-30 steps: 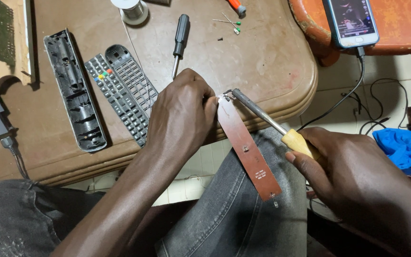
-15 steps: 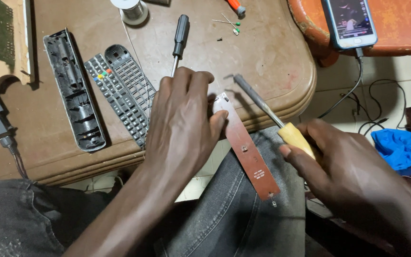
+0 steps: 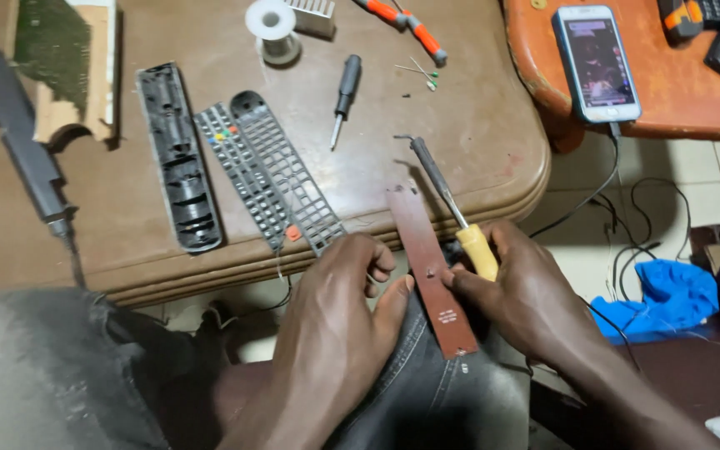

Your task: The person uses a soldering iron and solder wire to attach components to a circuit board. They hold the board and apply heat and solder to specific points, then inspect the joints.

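A narrow brown circuit board strip [image 3: 422, 242] leans from my jeans-clad knee up against the edge of the brown table [image 3: 477, 117]. My right hand [image 3: 535, 292] grips the yellow handle of a soldering iron [image 3: 477, 250]; its metal tip points up-left over the table. The right thumb presses on the strip's right side. My left hand [image 3: 335, 325] lies on my knee with fingers curled, and its thumb pushes against the strip's left edge.
On the table lie a black remote shell [image 3: 175, 158], a rubber keypad [image 3: 239, 171], a grey button cover [image 3: 289, 171], a black screwdriver [image 3: 345, 87], a solder spool [image 3: 272, 29] and orange-handled pliers [image 3: 402, 21]. A phone [image 3: 596, 62] lies on an orange stool; a blue cloth [image 3: 668, 296] is on the floor.
My left hand has slid from the strip's top end down to its middle, uncovering the upper part. The iron's tip has lifted away from the strip's top.
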